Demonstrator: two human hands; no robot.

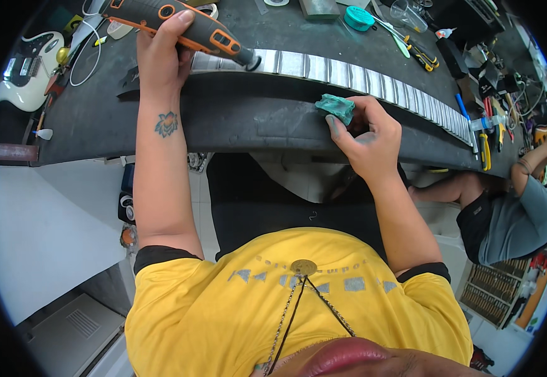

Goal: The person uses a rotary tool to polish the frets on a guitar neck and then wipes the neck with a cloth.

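My left hand (165,53) is closed round a grey and orange rotary tool (207,34). A small round wheel (252,63) at the tool's tip sits over the left part of a guitar neck (342,73), touching or just above it; I cannot tell which. The neck lies across the bench, its face covered in silver segments between the cross bars of the frets. Nearer to me, my right hand (374,135) pinches a rough green block of polishing compound (337,109) between thumb and fingers, apart from the wheel. Dark smudges show on those fingers.
The dark bench (248,119) carries a teal round tin (359,19), yellow-black pliers (423,55) and a grey block (319,9) behind the neck. At far left stands a white electric guitar body (31,69). Another person (518,213) sits at the right.
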